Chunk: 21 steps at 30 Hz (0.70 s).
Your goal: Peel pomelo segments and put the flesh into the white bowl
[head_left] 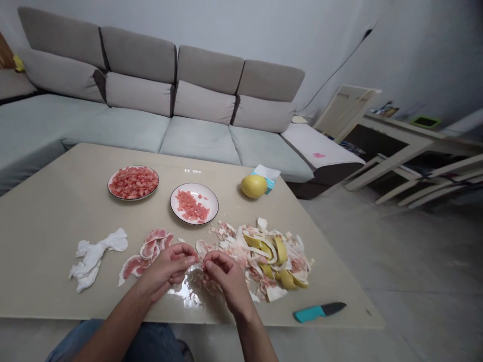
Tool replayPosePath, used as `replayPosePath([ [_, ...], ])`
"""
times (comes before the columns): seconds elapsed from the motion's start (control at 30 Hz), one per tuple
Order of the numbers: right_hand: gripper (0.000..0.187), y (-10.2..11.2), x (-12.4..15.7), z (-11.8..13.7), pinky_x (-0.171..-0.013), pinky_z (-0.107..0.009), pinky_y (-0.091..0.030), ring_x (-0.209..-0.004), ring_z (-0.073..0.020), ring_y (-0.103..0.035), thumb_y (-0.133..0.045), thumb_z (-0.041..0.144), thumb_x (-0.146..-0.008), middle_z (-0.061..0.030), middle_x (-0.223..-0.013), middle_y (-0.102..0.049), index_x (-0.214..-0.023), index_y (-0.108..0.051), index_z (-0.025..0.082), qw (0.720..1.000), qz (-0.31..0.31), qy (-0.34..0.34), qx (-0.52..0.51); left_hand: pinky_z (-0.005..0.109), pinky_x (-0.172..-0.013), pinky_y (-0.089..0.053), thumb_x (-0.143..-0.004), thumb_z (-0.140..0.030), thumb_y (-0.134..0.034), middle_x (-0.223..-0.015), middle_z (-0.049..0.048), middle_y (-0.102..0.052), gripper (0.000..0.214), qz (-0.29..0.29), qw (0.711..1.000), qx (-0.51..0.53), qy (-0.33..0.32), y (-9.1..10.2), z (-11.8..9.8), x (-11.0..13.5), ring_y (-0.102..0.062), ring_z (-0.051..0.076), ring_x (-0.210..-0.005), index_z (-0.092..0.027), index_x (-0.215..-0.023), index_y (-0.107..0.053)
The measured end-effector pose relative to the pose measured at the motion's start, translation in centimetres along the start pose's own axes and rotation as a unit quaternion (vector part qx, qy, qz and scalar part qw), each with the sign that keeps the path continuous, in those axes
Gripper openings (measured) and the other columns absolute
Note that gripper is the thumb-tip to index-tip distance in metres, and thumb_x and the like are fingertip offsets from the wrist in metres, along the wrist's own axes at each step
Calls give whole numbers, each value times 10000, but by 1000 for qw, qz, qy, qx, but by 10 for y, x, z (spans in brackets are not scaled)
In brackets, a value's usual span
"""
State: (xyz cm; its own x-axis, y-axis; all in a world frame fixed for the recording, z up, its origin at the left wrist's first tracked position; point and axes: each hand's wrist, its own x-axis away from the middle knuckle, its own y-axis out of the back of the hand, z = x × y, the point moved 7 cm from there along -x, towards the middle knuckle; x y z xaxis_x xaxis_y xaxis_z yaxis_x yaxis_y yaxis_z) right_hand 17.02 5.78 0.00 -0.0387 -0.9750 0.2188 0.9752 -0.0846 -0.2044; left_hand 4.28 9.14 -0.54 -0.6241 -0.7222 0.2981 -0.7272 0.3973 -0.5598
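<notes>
My left hand and my right hand are held close together above the table's near side, fingertips pinched. Whatever sits between the fingers is too small to make out. Beside my left hand lie pink pomelo segments with white membrane on them. To the right of my right hand spreads a heap of pomelo peel, pith and membrane scraps. Beyond the hands, a white plate with a dark rim holds some pink pomelo pulp. Another plate, further left, is piled with pomelo pulp.
A whole yellow pomelo stands by a blue tissue pack at the far right of the table. Crumpled white tissue lies at left. A turquoise-handled knife rests near the front right edge. Behind is a grey sofa.
</notes>
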Motion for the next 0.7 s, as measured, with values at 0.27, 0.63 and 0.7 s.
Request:
replayPosePath([
  [0.27, 146, 9, -83, 41, -614, -281, -493, -601, -149, -589, -600, 307, -798, -13, -720, -655, -823, -671, 181, 949, -66, 184, 247, 172, -407, -98, -748, -272, -736, -817, 12, -568, 219, -31, 999, 32, -30, 13, -4, -5, -215, -19, -433, -134, -872, -620],
  [0.63, 295, -15, -84, 46, -620, -275, -490, -658, -158, -610, -491, 376, -907, -31, -798, -687, -955, -737, 220, 933, 48, 176, 311, 206, -570, -386, -710, -289, -720, -819, 42, -657, 173, -184, 950, -198, -156, 28, -27, -5, -532, 121, -657, -152, -809, -683],
  [0.7, 285, -23, -63, 39, -602, -257, -481, -642, -143, -606, -507, 386, -908, -26, -837, -695, -989, -726, 222, 937, 114, 144, 296, 237, -661, -425, -721, -285, -703, -843, 50, -675, 161, -185, 945, -206, -175, 29, -28, -6, -573, 156, -735, -157, -816, -686],
])
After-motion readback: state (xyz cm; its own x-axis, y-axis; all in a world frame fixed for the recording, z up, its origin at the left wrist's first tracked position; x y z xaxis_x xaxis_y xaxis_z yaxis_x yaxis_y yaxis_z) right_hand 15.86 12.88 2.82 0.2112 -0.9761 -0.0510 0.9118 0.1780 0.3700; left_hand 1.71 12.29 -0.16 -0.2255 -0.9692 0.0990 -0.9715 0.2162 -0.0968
